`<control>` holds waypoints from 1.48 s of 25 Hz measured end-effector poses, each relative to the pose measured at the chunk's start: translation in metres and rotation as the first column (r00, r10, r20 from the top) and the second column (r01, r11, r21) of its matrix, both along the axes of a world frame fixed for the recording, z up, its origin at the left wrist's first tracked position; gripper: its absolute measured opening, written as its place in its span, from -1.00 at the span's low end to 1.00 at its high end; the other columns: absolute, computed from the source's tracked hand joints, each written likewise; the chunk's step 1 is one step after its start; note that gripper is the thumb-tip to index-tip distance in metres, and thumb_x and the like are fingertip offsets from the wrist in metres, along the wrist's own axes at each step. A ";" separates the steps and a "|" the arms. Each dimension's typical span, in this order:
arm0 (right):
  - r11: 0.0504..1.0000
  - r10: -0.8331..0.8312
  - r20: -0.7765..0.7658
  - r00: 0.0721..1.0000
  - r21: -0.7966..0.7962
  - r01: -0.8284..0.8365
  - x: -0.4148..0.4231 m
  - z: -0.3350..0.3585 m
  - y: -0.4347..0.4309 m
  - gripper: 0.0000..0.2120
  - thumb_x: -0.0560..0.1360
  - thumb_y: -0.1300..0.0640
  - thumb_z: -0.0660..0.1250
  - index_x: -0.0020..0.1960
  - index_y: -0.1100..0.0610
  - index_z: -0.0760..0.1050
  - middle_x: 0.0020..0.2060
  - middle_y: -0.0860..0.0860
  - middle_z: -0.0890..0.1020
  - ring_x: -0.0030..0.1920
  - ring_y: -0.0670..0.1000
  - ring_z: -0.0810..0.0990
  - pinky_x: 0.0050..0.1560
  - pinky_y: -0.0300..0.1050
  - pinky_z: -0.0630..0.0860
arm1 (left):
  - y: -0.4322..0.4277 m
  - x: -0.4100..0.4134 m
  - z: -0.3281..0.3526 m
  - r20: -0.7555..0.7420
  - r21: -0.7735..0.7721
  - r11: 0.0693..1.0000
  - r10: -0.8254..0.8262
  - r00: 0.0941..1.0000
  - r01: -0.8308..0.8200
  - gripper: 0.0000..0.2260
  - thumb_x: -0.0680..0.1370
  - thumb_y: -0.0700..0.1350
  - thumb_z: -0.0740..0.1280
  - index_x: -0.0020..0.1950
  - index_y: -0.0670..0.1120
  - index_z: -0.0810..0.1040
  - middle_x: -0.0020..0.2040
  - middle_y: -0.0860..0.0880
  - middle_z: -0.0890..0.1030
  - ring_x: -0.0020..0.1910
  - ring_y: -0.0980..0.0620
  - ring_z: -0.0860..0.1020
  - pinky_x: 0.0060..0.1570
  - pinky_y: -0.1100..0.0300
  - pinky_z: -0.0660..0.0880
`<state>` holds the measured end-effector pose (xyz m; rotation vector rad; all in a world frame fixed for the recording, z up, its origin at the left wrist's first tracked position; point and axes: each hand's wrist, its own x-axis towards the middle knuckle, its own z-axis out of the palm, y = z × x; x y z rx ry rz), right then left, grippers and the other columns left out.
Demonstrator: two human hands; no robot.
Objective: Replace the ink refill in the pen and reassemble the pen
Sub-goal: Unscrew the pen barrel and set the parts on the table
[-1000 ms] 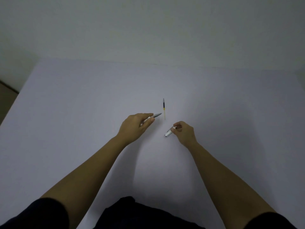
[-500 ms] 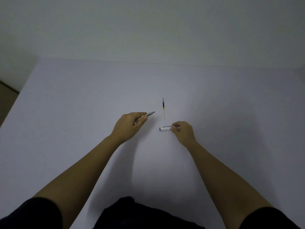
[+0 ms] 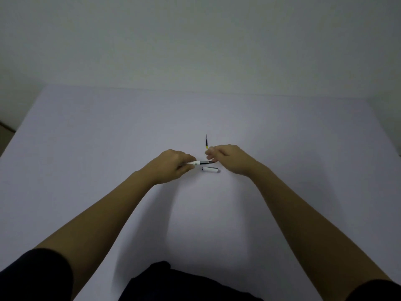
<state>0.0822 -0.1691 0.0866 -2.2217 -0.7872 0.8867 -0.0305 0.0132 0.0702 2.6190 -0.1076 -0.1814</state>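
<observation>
My left hand (image 3: 173,165) grips the front part of the pen (image 3: 200,162), white at the grip and dark toward the tip, held level and pointing right. My right hand (image 3: 230,158) hovers at the pen's tip with its fingers loosely apart, and I see nothing held in it. A short white pen piece (image 3: 210,169) lies on the table just below the two hands. A thin refill (image 3: 206,141), dark with a yellow end, lies on the table just beyond my right fingers.
The work surface is a pale table (image 3: 108,148) that ends at a wall at the back. Its left edge drops off to a dark floor (image 3: 5,135). My dark clothing shows at the bottom of the view.
My right hand has let go of the white pen piece, which now lies on the table, and has moved up to the pen's tip. My left hand has turned the pen level.
</observation>
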 end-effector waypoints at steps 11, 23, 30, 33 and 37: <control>0.974 0.162 0.335 0.928 0.095 -0.204 -0.002 0.023 -0.003 -0.75 0.43 0.06 0.40 0.07 0.12 0.56 -0.05 0.00 0.64 -0.10 -0.13 0.54 0.00 -0.20 0.46 | -0.010 0.003 0.020 -0.008 -0.144 0.984 0.102 0.995 -0.102 -0.76 0.59 -0.03 0.19 0.02 -0.14 0.58 -0.23 -0.08 0.61 -0.37 0.12 0.43 -0.34 0.37 0.31; 0.994 0.042 0.200 0.979 0.087 -0.060 -0.014 0.028 -0.008 -0.78 0.55 0.05 0.20 -0.03 0.09 0.59 -0.25 -0.02 0.67 -0.13 0.06 0.63 -0.02 -0.03 0.53 | -0.007 -0.008 0.036 0.049 -0.183 0.976 0.128 0.991 -0.117 -0.79 0.58 -0.04 0.22 0.00 -0.11 0.60 -0.37 0.08 0.48 -0.40 0.15 0.40 -0.37 0.37 0.27; 0.950 -0.161 0.108 0.981 0.288 0.124 -0.024 0.035 -0.011 -0.84 0.48 0.00 0.32 -0.03 0.04 0.60 -0.28 -0.17 0.64 -0.18 -0.21 0.61 -0.09 -0.35 0.47 | -0.006 -0.010 0.042 0.057 -0.258 0.953 0.178 0.982 -0.158 -0.80 0.57 -0.01 0.23 0.01 -0.05 0.62 -0.30 -0.02 0.57 -0.38 0.15 0.43 -0.35 0.37 0.31; 0.957 -0.187 0.136 0.973 0.248 0.149 -0.025 0.034 -0.011 -0.81 0.51 0.01 0.28 -0.16 0.05 0.63 -0.36 -0.16 0.63 -0.27 -0.12 0.61 -0.17 -0.19 0.47 | -0.005 -0.012 0.043 0.041 -0.252 0.957 0.158 0.987 -0.143 -0.82 0.57 -0.01 0.24 -0.02 -0.03 0.61 -0.37 0.06 0.51 -0.41 0.14 0.40 -0.36 0.33 0.29; 0.902 -0.151 0.170 0.974 0.428 0.064 -0.027 0.036 -0.015 -0.83 0.39 0.17 0.43 -0.07 -0.04 0.60 -0.18 -0.16 0.63 -0.08 -0.15 0.59 -0.01 -0.40 0.45 | -0.005 -0.012 0.043 0.042 -0.280 0.946 0.183 0.982 -0.165 -0.82 0.56 -0.01 0.25 0.00 -0.01 0.62 -0.35 0.10 0.53 -0.39 0.20 0.43 -0.36 0.38 0.32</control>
